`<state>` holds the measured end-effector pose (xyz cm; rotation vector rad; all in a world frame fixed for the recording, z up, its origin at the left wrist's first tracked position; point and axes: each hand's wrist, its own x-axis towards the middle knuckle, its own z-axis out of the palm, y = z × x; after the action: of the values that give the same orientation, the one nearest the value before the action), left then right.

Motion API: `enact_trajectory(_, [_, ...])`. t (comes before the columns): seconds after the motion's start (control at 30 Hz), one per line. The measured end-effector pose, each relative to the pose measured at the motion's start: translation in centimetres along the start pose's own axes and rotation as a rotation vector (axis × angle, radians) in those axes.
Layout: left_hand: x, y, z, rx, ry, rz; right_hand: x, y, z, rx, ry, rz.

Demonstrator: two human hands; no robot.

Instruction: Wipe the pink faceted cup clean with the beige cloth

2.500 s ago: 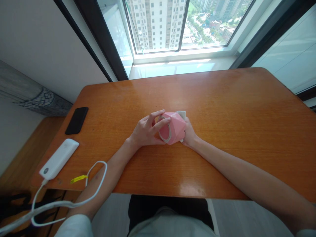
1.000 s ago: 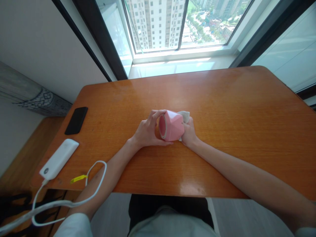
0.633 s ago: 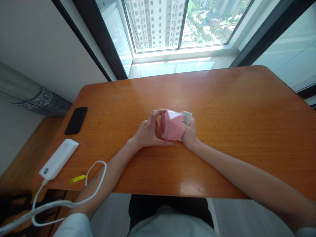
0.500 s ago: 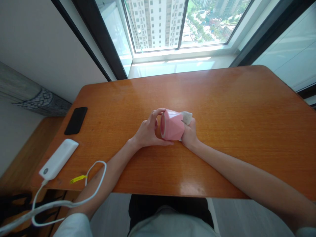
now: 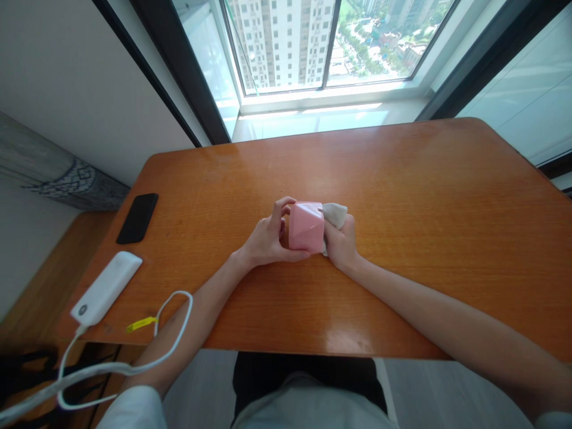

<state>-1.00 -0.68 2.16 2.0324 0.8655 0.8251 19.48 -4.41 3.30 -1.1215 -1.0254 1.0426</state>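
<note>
A pink faceted cup (image 5: pixel 306 227) lies on its side in the air above the table, between my hands. My left hand (image 5: pixel 270 235) curves around its left end, fingertips at the top edge and thumb along the bottom. My right hand (image 5: pixel 341 241) is closed on a pale grey cloth (image 5: pixel 335 214), pressed against the cup's right end. Part of the cloth sticks out above the right thumb and a little shows below. The right fingers are mostly hidden behind the cup and cloth.
On the brown wooden table (image 5: pixel 402 196), a black phone (image 5: pixel 137 218) and a white power bank (image 5: pixel 106 288) lie at the left. A white cable (image 5: pixel 181 333) with a yellow tag (image 5: pixel 140 324) crosses over my left forearm. A window (image 5: pixel 326 47) stands beyond the far edge.
The cup has turned, so its round opening at the left no longer shows. Its right end has shifted left, baring more of the cloth and my right thumb.
</note>
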Motion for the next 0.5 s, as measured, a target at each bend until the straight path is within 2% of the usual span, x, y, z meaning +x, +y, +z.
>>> enact_trajectory(0.23, [0.1, 1.1, -0.4, -0.060, -0.052, -0.114, -0.2, 0.0, 0.0, -0.052, -0.012, -0.069])
enact_trajectory(0.5, [0.1, 0.9, -0.8, -0.120, -0.117, -0.118, -0.5, 0.8, -0.6, -0.170, -0.058, -0.216])
